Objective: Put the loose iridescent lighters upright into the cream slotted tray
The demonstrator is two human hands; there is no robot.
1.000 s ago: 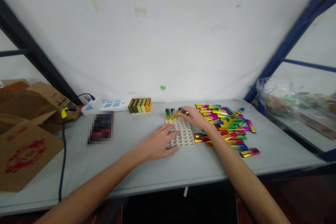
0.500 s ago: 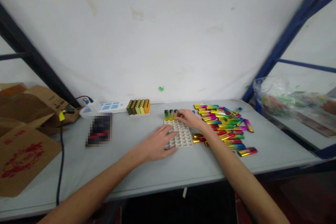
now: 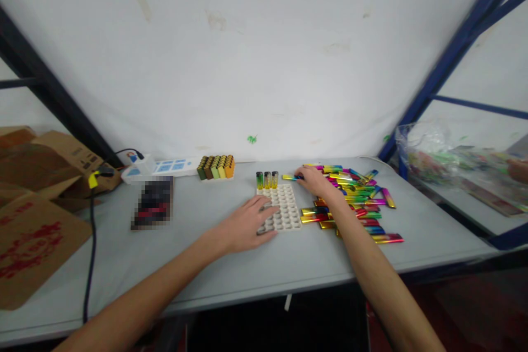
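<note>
on the tray (image 3: 289,210), left hand (image 3: 246,225) rests spread; right hand (image 3: 312,180) pinches a lighter (image 3: 289,177).

Probably a workshop: scuffed wall (image 3: 264,60), blue metal frame (image 3: 447,60), and a table (image 3: 198,203) bearing heaped lighters (image 3: 358,193), holed tray (image 3: 287,212) and carton (image 3: 53,272).

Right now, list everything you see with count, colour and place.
Tray: one, white, table centre
Standing lighters: three, green and yellow, tray's far end
Loose lighters: uncounted pile, shiny multicoloured, right of tray
Packed lighters: one block, green to orange, back left
Power strip: one, white-blue, back left
Pixelated item: one, dark, left
Cable: one, black, left
Cardboard: uncounted, brown, far left
Plastic bag: one, clear, far right
Frame posts: two, black left, blue right
Wall: one, white, behind
Table: one, pale grey, beneath
Hands: two, bare, left hand on tray, right hand at blue-yellow lighter
</note>
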